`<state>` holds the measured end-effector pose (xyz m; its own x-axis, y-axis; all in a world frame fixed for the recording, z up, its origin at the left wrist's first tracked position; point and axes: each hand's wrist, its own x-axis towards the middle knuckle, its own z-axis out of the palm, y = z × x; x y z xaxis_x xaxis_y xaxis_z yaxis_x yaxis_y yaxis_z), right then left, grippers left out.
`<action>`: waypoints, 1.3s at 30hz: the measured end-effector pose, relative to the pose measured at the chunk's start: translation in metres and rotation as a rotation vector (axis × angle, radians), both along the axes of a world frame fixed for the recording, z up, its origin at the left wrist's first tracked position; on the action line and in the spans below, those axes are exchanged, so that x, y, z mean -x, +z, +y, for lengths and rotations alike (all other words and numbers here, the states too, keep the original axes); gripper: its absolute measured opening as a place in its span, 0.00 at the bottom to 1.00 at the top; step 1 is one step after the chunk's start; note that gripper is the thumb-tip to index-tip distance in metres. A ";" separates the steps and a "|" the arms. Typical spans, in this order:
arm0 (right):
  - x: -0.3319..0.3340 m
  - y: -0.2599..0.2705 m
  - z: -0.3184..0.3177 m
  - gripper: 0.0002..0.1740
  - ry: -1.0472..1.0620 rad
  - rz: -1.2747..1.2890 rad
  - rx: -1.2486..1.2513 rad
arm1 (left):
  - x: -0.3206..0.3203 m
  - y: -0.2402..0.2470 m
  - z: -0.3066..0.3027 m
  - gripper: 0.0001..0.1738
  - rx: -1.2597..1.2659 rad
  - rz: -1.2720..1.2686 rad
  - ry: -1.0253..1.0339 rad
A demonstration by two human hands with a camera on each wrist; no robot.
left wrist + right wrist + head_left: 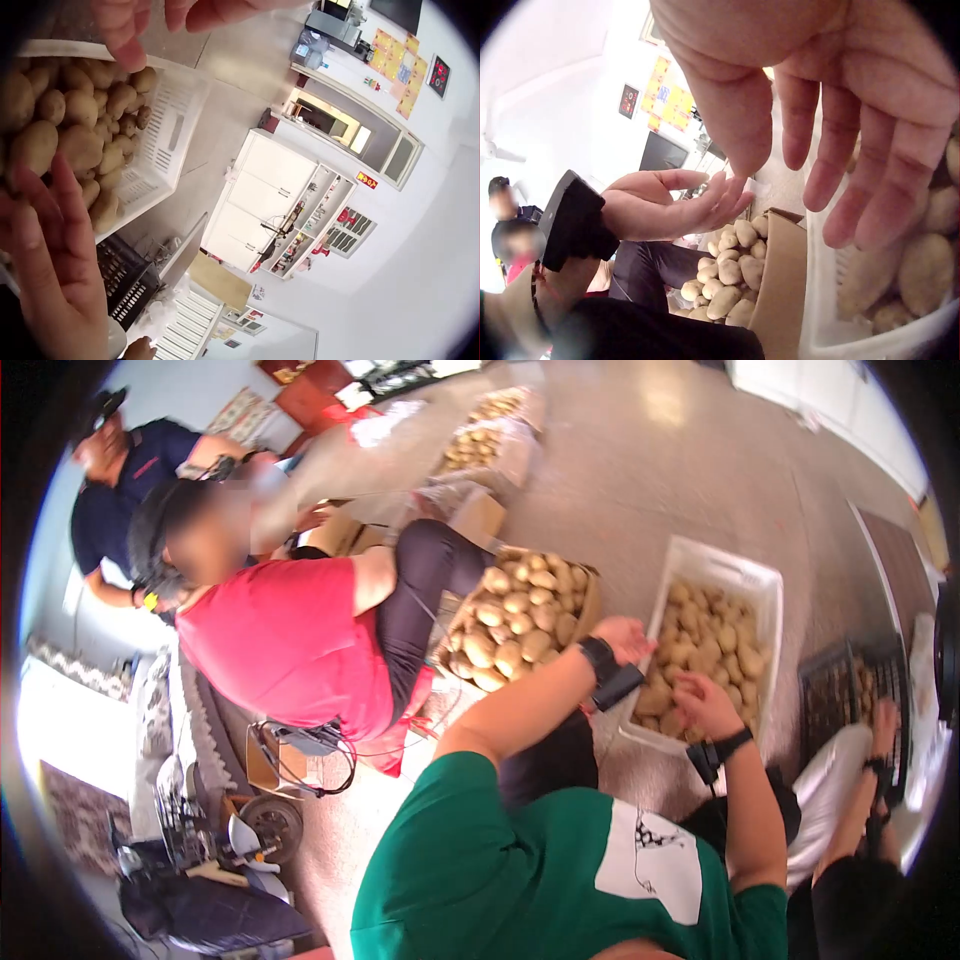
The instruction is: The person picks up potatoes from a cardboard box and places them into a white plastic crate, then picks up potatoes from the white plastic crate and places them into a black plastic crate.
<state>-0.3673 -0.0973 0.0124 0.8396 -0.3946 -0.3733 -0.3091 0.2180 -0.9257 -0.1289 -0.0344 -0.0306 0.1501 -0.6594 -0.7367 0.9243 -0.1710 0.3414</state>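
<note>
A white plastic crate (728, 563) full of potatoes (715, 630) stands on the floor in front of me. My left hand (625, 640) hovers over the crate's left rim in the head view, fingers loosely bent around nothing. Over the near part of the potatoes is my right hand (707, 705), also holding nothing. In the right wrist view the fingers of the right hand (870, 97) hang down long and spread beside the crate wall, while the left hand (679, 202) extends palm up with relaxed fingers. Both wrists wear black straps with devices.
A cardboard box (594, 605) heaped with potatoes is left of the crate. Beside it sits a person in a red shirt (290, 640). Black crates (830, 670) stand at right, near another person's arm. Bags of potatoes (475, 448) lie farther back.
</note>
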 end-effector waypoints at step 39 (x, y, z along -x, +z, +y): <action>-0.006 -0.002 0.004 0.24 -0.005 0.054 -0.128 | -0.002 0.017 0.001 0.16 -0.080 -0.012 0.042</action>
